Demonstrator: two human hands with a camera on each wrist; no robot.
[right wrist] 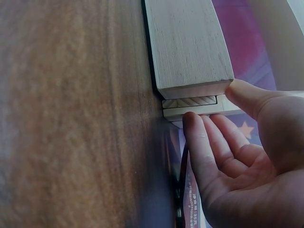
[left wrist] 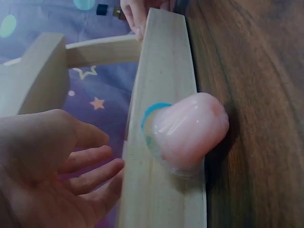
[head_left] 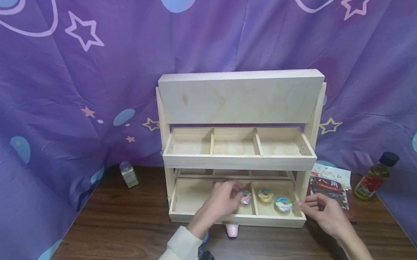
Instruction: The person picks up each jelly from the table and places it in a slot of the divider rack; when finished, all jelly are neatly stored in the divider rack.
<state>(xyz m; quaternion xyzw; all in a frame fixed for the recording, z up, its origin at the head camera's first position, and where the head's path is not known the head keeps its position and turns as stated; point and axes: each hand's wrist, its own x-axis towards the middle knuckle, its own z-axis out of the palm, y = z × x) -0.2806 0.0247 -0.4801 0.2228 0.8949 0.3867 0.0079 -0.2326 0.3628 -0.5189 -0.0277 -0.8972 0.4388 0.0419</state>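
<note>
A purple curtain (head_left: 123,75) hangs behind everything the fingers reach toward. Below the fingers spreads the dark brown desk (head_left: 116,230), and on it, right at the fingers, stands a pale wooden rack (head_left: 242,95) with divided trays.

The left hand (head_left: 221,196) is over the lower tray's middle compartment, its fingers (left wrist: 92,176) loosely bent and slightly apart; I see nothing gripped in them. The right hand (head_left: 328,212) pinches the rack's right end, thumb on the tray's corner and fingers against the side, only partly spread.

Just beyond the right fingers lies a seasoning packet (head_left: 329,187), and farther off to their right an oil bottle (head_left: 373,177). Well to the left of the left fingers is a small jar (head_left: 128,174).

A pink cup (head_left: 246,197) sits close beside the left fingertips; whether they touch it I can't tell. Between the two hands' fingers, in the right compartment, are a yellow cup (head_left: 265,195) and a blue-and-white-lidded cup (head_left: 283,204). Nearer me than the left fingers, outside the tray's front wall, is another pink cup (left wrist: 192,130).
</note>
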